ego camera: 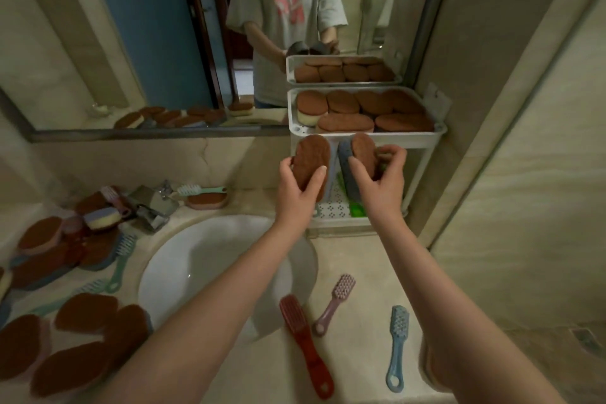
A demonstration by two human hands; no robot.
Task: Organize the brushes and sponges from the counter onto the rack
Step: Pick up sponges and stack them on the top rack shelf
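Sponges (311,163): oval, brown scrub tops.

Brown scouring faces are seen on the sponges (344,123) in the white rack (423,137). On the beige tabletop (360,272), a red brush (303,343), a mauve brush (333,303) and a pale blue brush (396,348) are laid. The rack's lower shelf (331,210) is dotted with perforations.

Each hand, left hand (296,185) and right hand (382,178), grips a sponge before the rack (423,137).
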